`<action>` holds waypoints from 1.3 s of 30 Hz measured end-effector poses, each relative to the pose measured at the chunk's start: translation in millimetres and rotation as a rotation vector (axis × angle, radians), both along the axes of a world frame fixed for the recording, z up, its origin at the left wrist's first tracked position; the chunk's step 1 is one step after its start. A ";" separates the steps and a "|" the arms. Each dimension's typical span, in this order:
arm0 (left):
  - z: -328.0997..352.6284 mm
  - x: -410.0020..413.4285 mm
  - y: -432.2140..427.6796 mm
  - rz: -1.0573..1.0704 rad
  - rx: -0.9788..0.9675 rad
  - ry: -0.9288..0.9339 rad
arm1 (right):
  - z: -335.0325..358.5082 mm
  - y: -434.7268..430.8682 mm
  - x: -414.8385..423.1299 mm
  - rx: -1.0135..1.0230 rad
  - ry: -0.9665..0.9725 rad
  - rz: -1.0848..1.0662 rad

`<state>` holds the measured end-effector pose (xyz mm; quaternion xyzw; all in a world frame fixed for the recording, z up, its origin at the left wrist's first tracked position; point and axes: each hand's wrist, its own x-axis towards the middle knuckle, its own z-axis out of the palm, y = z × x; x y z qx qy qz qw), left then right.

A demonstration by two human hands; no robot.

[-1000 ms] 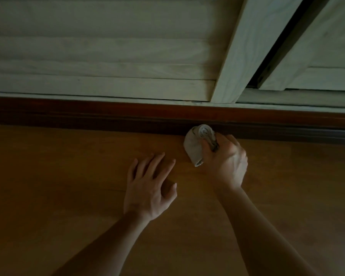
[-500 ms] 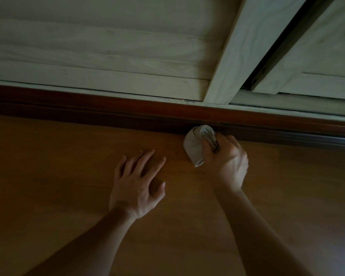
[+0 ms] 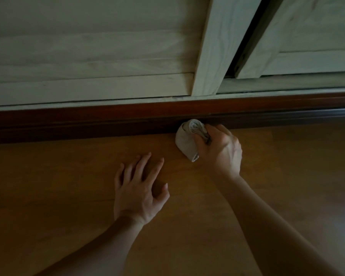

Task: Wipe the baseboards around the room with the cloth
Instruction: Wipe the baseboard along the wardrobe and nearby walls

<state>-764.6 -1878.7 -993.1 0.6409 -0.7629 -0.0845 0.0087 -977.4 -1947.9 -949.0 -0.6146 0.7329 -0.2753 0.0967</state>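
Note:
A dark reddish-brown baseboard [image 3: 88, 120] runs across the view where the wooden floor meets the wall. My right hand [image 3: 221, 150] grips a bunched pale grey cloth [image 3: 186, 139] and holds its top against the lower part of the baseboard. My left hand [image 3: 139, 188] lies flat on the floor with its fingers spread, to the left of the cloth and a little nearer to me, holding nothing.
Pale wooden sliding doors [image 3: 88, 56] stand above the baseboard, with a vertical frame post [image 3: 213, 56] and a dark gap [image 3: 247, 40] between two panels. The brown wooden floor [image 3: 48, 186] stretches left and right of my hands.
My left hand slid left along the floor, then shifted a little back to the right. My right hand with the cloth stays at about the same spot on the baseboard.

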 end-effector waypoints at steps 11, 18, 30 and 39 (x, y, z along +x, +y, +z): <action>6.2 -1.2 -1.0 0.005 0.047 -0.005 | 12.3 2.3 -7.6 0.062 0.084 0.077; 9.4 -2.3 -0.1 0.004 0.037 0.018 | 23.9 2.4 -53.9 0.145 0.141 0.067; 9.7 -5.3 -0.4 -0.001 0.023 -0.007 | 13.6 3.5 -48.9 0.105 0.083 0.000; 2.3 -4.8 0.7 0.015 0.025 -0.027 | 4.7 6.6 -81.1 0.023 0.087 -0.033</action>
